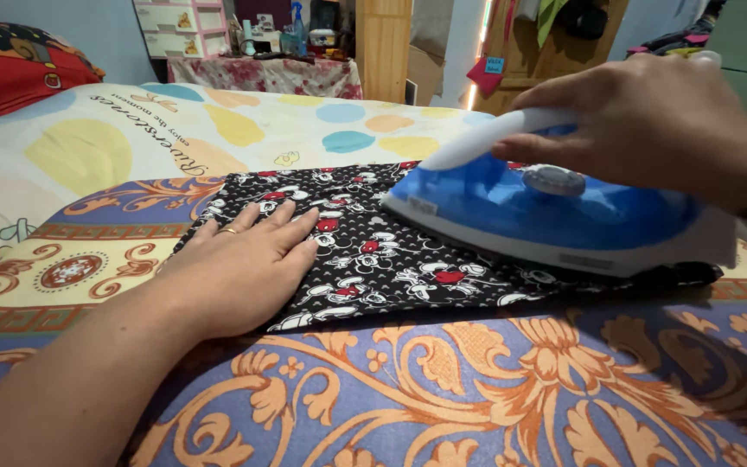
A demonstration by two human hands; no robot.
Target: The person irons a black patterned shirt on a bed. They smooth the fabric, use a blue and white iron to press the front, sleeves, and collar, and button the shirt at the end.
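One iron within right grip

This is a bedroom in a home. A bed fills most of the view, spread with a pale sheet printed with large coloured dots, and over it lies an orange and blue blanket with a flower pattern. A red pillow sits at the far left corner of the bed. Beyond the bed stands a small table under a flowered cloth, crowded with bottles and jars, among them a blue spray bottle. Behind it is a pale drawer unit. A wooden cupboard stands at the back right, with clothes hanging on it.
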